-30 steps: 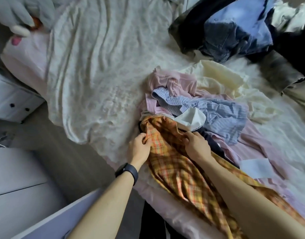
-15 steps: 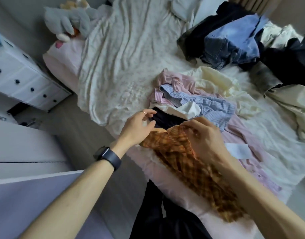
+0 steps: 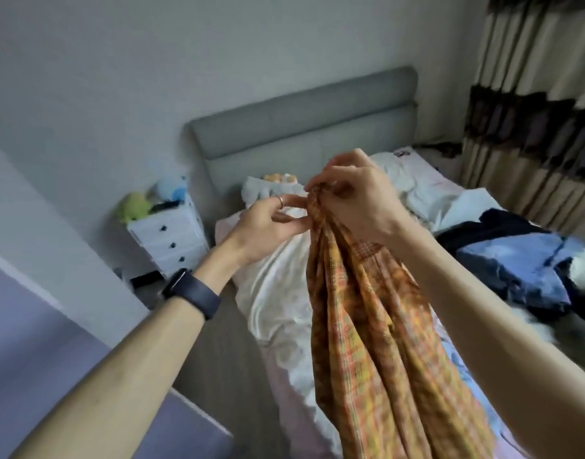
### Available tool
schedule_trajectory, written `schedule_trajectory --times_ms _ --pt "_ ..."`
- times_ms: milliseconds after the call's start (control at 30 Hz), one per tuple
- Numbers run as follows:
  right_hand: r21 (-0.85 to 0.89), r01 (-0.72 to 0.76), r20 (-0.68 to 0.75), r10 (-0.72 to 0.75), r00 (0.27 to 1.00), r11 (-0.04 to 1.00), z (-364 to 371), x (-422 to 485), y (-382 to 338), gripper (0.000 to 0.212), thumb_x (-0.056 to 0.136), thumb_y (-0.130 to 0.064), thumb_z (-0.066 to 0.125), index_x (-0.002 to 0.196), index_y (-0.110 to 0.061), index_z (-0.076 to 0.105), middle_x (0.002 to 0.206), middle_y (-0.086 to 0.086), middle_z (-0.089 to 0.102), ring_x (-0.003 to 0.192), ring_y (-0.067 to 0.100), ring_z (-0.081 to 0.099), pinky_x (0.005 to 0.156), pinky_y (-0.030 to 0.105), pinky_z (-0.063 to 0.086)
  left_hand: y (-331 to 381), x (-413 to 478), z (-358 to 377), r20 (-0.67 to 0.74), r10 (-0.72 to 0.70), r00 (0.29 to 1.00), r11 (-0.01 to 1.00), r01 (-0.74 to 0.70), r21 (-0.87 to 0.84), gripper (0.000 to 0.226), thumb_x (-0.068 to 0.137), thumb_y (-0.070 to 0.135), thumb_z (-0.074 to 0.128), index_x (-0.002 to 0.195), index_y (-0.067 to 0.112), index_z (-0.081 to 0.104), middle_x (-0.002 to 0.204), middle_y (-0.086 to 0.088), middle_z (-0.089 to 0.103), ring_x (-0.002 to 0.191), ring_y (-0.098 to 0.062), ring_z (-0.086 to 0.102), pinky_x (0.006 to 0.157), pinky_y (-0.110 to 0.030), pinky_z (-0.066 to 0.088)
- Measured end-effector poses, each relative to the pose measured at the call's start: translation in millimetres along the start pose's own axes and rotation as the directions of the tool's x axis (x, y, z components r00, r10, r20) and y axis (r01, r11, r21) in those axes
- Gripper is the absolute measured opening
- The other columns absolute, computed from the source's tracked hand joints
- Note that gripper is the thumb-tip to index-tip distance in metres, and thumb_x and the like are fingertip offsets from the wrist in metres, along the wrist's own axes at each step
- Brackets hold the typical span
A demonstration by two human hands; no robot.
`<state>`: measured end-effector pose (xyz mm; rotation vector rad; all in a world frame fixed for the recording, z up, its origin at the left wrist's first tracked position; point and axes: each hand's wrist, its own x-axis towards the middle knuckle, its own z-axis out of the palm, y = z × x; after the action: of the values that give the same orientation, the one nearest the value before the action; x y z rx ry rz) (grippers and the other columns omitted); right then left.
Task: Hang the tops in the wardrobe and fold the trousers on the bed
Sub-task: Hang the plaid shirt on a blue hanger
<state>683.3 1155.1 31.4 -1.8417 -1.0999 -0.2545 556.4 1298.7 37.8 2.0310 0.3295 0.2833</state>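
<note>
**Plaid top lifted clear of the bed, gripped at its upper end**

The bed (image 3: 274, 293) spreads out beneath and beyond both hands, its white sheet rumpled. Hanging from the hands over its near edge is the orange plaid top (image 3: 367, 326), gathered into one long drape. It is held high, probably so the cloth falls straight and the collar can be found before hanging.

The right hand (image 3: 357, 203) has its fingers curled tight round the bunched upper end and carries the weight. The left hand (image 3: 267, 223), just beside it, pinches the fabric edge between thumb and fingertips, seemingly to spread it out.

To the right of the right forearm lies a heap of dark and blue clothes (image 3: 516, 260), still unsorted. Left of the left hand stands a white chest of drawers (image 3: 171, 233) with soft toys (image 3: 135, 207) on top, well apart from the work. No hanger or wardrobe rail shows. A dark watch (image 3: 193, 293) sits on the left wrist and a ring (image 3: 280, 202) on a left finger.
</note>
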Motion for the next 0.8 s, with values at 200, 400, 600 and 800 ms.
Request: schedule_trajectory --times_ms 200,400,600,800 --pt "0.072 0.156 0.049 -0.159 0.986 0.985 23 67 -65 0.031 0.079 -0.007 0.07 0.096 -0.031 0.081 0.09 -0.01 0.057 0.077 -0.006 0.061 0.077 0.003 0.041 46 -23 -75 -0.252 0.016 0.968 0.992 0.015 0.121 0.019 0.087 0.02 0.078 0.088 0.005 0.067 0.072 -0.001 0.073 0.059 0.0 0.066 0.06 -0.012 0.048" --pt "0.217 0.075 -0.071 -0.061 0.996 0.973 64 59 -110 0.018 0.09 -0.021 0.073 0.105 -0.03 0.073 0.09 -0.012 0.069 0.076 -0.001 0.069 0.071 0.014 0.051 39 -50 -112 -0.479 -0.099 0.872 0.992 0.127 0.026 0.024 0.085 0.025 0.078 0.091 0.003 0.07 0.084 -0.009 0.077 0.061 -0.012 0.069 0.059 -0.015 0.055" --pt "0.097 0.061 -0.224 -0.038 0.974 0.993 110 -38 -133 0.023 0.087 -0.042 0.073 0.104 -0.029 0.064 0.09 -0.016 0.061 0.072 0.006 0.062 0.064 0.023 0.049 23 -58 -115 -0.509 -0.305 0.805 0.93 0.138 -0.339 0.019 0.084 0.021 0.08 0.091 0.006 0.07 0.081 -0.012 0.077 0.057 -0.017 0.07 0.043 -0.017 0.045" --pt "-0.16 -0.189 -0.155 0.164 0.974 0.969 130 -44 -136 0.042 0.091 -0.061 0.057 0.103 -0.022 0.049 0.096 -0.006 0.065 0.081 0.024 0.067 0.066 0.04 0.052 13 -59 -97 -0.513 -0.245 0.823 0.965 0.157 -0.209 0.021 0.074 0.036 0.084 0.077 0.017 0.074 0.068 0.007 0.075 0.083 -0.012 0.073 0.09 -0.036 0.057"
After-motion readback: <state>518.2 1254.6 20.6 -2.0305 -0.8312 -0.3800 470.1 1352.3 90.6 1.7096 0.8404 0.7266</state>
